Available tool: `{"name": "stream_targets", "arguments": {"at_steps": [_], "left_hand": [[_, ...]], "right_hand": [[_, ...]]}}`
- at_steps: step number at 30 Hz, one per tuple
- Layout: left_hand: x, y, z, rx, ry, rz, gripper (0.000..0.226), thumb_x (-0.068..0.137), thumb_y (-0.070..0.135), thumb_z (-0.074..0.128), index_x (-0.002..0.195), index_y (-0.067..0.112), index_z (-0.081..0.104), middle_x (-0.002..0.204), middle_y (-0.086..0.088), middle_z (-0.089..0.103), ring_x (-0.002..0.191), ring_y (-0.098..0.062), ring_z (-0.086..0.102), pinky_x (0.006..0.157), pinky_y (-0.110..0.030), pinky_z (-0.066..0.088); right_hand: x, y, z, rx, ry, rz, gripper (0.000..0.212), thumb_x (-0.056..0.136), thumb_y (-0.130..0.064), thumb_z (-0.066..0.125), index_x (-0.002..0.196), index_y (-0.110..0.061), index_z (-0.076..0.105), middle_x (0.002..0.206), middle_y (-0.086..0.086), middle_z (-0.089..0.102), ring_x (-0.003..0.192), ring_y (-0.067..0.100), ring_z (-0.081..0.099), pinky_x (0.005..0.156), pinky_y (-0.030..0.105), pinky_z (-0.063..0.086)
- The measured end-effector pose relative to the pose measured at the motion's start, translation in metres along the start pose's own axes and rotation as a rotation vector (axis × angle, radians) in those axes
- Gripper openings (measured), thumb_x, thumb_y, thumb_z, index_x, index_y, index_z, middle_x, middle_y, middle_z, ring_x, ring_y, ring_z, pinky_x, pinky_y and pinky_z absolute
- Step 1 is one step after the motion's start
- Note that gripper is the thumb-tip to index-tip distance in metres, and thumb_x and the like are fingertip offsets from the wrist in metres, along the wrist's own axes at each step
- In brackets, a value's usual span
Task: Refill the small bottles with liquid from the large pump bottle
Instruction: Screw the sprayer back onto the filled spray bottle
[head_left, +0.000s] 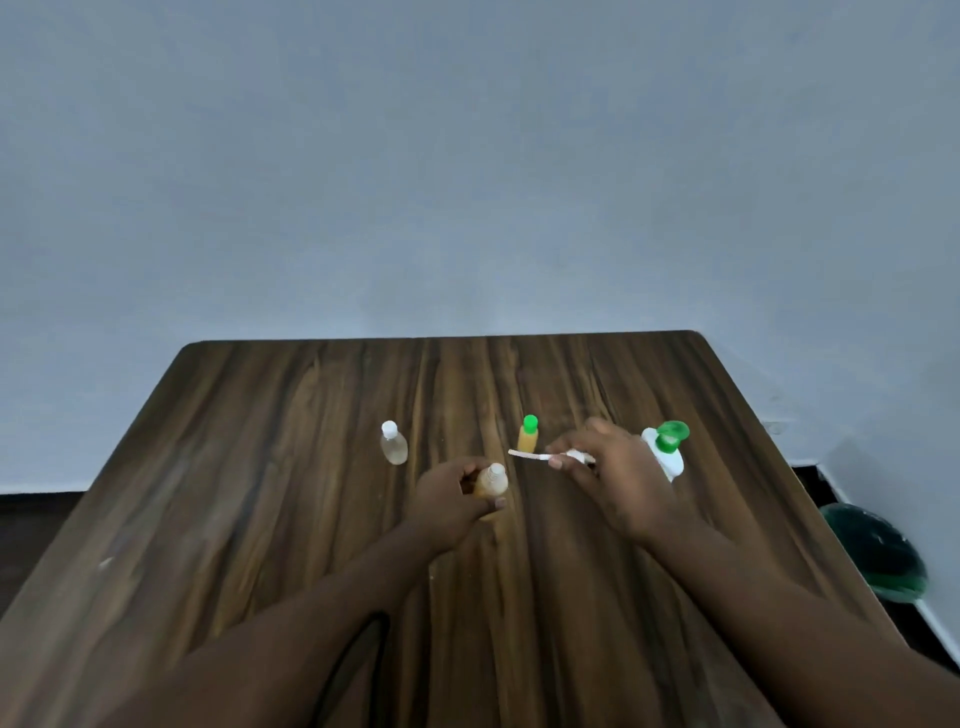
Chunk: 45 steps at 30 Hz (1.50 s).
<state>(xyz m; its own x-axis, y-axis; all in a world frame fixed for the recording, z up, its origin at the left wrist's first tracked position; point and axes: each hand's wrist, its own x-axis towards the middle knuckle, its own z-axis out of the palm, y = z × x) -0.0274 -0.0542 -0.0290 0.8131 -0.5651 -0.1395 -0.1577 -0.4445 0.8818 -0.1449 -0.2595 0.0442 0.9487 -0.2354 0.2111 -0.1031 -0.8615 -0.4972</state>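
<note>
My left hand (451, 506) grips a small bottle (491, 482) with amber liquid, standing uncapped on the wooden table (260, 467). My right hand (613, 473) holds a thin white pump tube (530, 455), its tip pointing left, above the table. Behind my right hand stands the large white pump bottle (669, 451) with a green top. A small amber bottle with a green cap (529, 435) stands just beyond the tube. A small clear bottle with a white cap (393, 443) stands to the left, apart from both hands.
A plain grey wall rises behind the table's far edge. A dark green round object (878, 553) sits on the floor off the table's right edge. A small pale speck (105, 563) lies near the left edge.
</note>
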Motion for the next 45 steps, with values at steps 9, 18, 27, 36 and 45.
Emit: {"name": "stream_targets", "arguments": {"at_steps": [9, 18, 27, 36, 45], "left_hand": [[-0.016, 0.017, -0.042, 0.091, 0.047, 0.081, 0.043, 0.076, 0.021, 0.090, 0.115, 0.023, 0.072, 0.095, 0.017, 0.068, 0.092, -0.004, 0.064, 0.080, -0.018, 0.049], [-0.023, 0.024, -0.048, 0.123, 0.035, 0.110, 0.048, 0.079, 0.027, 0.089, 0.122, 0.026, 0.070, 0.105, 0.016, 0.069, 0.100, -0.003, 0.064, 0.085, -0.021, 0.051], [-0.018, 0.048, -0.049, 0.087, -0.026, 0.218, 0.026, 0.083, 0.028, 0.085, 0.078, 0.039, 0.061, 0.061, 0.026, 0.059, 0.062, 0.003, 0.054, 0.065, -0.024, 0.041], [-0.016, 0.053, -0.057, 0.122, -0.036, 0.209, 0.017, 0.083, 0.029, 0.084, 0.092, 0.031, 0.070, 0.086, 0.008, 0.072, 0.085, -0.009, 0.068, 0.080, -0.034, 0.057], [-0.009, 0.055, -0.056, 0.106, -0.027, 0.204, 0.016, 0.084, 0.028, 0.084, 0.094, 0.022, 0.073, 0.085, 0.003, 0.073, 0.078, -0.007, 0.066, 0.075, -0.032, 0.055]], "right_hand": [[0.031, -0.071, -0.030, -0.353, -0.116, -0.215, 0.021, 0.096, -0.048, 0.053, 0.095, -0.034, 0.068, 0.089, -0.012, 0.053, 0.091, 0.011, 0.051, 0.082, 0.035, 0.040], [0.041, -0.097, -0.037, -0.437, -0.196, -0.277, 0.021, 0.097, -0.049, 0.052, 0.100, -0.034, 0.067, 0.097, -0.010, 0.058, 0.097, 0.013, 0.054, 0.086, 0.036, 0.041], [0.066, -0.107, -0.023, -0.150, -0.383, -0.151, 0.027, 0.082, -0.041, 0.077, 0.091, -0.025, 0.057, 0.088, -0.007, 0.063, 0.082, 0.014, 0.057, 0.067, 0.032, 0.044], [0.084, -0.109, -0.037, -0.401, -0.487, -0.256, 0.032, 0.092, -0.048, 0.064, 0.102, -0.017, 0.065, 0.087, -0.007, 0.061, 0.078, 0.013, 0.056, 0.067, 0.030, 0.044], [0.091, -0.110, -0.039, -0.316, -0.548, -0.292, 0.028, 0.085, -0.033, 0.076, 0.101, -0.027, 0.054, 0.098, -0.011, 0.056, 0.088, 0.011, 0.053, 0.068, 0.026, 0.040]]}}
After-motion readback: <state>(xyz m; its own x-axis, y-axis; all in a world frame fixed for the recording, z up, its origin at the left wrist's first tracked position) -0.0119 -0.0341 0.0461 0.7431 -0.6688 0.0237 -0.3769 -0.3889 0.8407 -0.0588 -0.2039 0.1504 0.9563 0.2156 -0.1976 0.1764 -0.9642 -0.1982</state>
